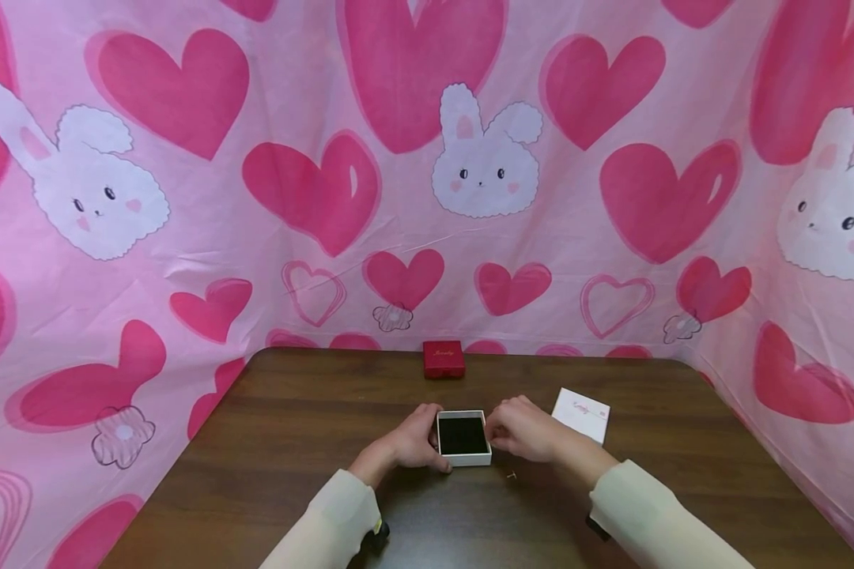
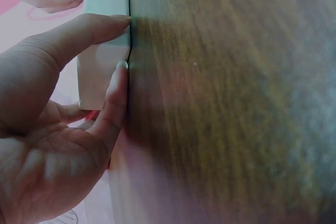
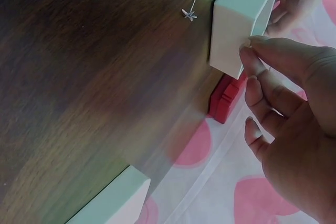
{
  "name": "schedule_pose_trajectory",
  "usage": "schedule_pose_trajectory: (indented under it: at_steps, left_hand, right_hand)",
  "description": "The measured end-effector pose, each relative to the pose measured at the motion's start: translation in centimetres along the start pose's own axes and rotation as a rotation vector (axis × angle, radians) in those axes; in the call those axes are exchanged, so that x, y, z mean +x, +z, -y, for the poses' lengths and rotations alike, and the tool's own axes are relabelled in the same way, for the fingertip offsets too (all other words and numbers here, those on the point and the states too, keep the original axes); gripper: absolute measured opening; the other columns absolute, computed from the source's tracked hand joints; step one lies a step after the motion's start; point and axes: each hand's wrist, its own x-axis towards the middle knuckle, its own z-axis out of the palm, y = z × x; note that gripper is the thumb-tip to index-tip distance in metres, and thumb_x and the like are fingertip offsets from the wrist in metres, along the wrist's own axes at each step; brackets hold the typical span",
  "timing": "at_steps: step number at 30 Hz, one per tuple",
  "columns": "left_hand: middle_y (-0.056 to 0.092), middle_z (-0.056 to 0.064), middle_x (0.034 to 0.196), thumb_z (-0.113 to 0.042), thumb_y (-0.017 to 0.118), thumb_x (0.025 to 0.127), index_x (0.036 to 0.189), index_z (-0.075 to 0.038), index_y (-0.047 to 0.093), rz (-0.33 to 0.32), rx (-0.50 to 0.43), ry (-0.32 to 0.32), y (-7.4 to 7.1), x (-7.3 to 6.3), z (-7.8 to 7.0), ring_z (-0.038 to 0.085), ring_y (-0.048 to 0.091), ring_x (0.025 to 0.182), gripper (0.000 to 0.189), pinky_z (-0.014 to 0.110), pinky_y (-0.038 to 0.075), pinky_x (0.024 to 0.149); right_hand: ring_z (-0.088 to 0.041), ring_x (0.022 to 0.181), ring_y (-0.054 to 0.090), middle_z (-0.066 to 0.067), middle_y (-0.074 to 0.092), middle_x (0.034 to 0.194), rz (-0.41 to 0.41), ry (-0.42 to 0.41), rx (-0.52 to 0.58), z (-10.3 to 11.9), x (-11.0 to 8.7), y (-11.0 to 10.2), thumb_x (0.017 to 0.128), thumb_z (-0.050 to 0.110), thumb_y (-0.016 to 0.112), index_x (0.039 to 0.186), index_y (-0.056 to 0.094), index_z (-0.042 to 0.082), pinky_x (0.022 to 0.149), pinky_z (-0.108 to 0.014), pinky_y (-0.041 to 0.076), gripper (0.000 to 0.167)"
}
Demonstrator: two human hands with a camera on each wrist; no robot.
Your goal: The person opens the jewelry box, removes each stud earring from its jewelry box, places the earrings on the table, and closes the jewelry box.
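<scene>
A small white open box (image 1: 472, 459) with a black pad (image 1: 462, 435) inside sits on the table. My left hand (image 1: 417, 439) grips its left side, thumb at the near wall; in the left wrist view the thumb (image 2: 100, 27) and fingers lie along the box (image 2: 100, 72). My right hand (image 1: 523, 428) is at the box's right rim, thumb and index fingertips (image 3: 252, 43) together; anything tiny between them is hidden. A star-shaped stud earring (image 3: 189, 15) lies on the table near the box, also visible in the head view as a small gold-toned piece (image 1: 511, 476).
A white lid (image 1: 581, 415) with pink script lies right of the box, behind the right forearm. At the table's back edge stands a red box (image 1: 444, 359). The brown wooden table (image 1: 313, 411) meets a pink heart-and-rabbit cloth (image 1: 398, 229) behind and at both sides.
</scene>
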Motion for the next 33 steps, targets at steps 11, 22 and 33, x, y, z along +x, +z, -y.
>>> schedule_pose_trajectory:
  at_steps: [11,22,33]
  left_hand:
    - [0.049,0.007,0.113,-0.011,0.094,0.068,0.134,0.000,0.047,-0.007,0.009,0.018,0.2,0.0,0.0,0.021,0.049,0.100,0.082,0.038,0.049,0.088]
    - [0.049,0.007,0.113,-0.013,0.094,0.068,0.135,0.001,0.046,-0.006,0.017,0.016,0.1,0.0,0.0,0.020,0.049,0.099,0.082,0.037,0.048,0.088]
    - [0.048,0.006,0.111,-0.012,0.094,0.069,0.134,0.000,0.047,-0.003,0.022,0.017,0.1,0.0,0.0,0.020,0.049,0.098,0.082,0.037,0.048,0.086]
  right_hand:
    - [-0.002,0.065,0.049,0.015,0.056,0.063,-0.030,-0.053,-0.006,-0.2,-0.5,-0.2,0.083,0.003,0.077,0.075,0.073,0.016,0.066,-0.028,0.041,0.015]
    - [-0.001,0.063,0.049,0.017,0.059,0.066,0.023,0.029,0.020,-1.0,-1.7,0.1,0.086,0.007,0.078,0.077,0.075,0.015,0.067,-0.027,0.043,0.013]
    - [0.000,0.065,0.049,0.018,0.057,0.067,0.064,0.066,0.031,-1.4,-2.3,0.3,0.085,0.009,0.079,0.078,0.073,0.017,0.068,-0.029,0.042,0.012]
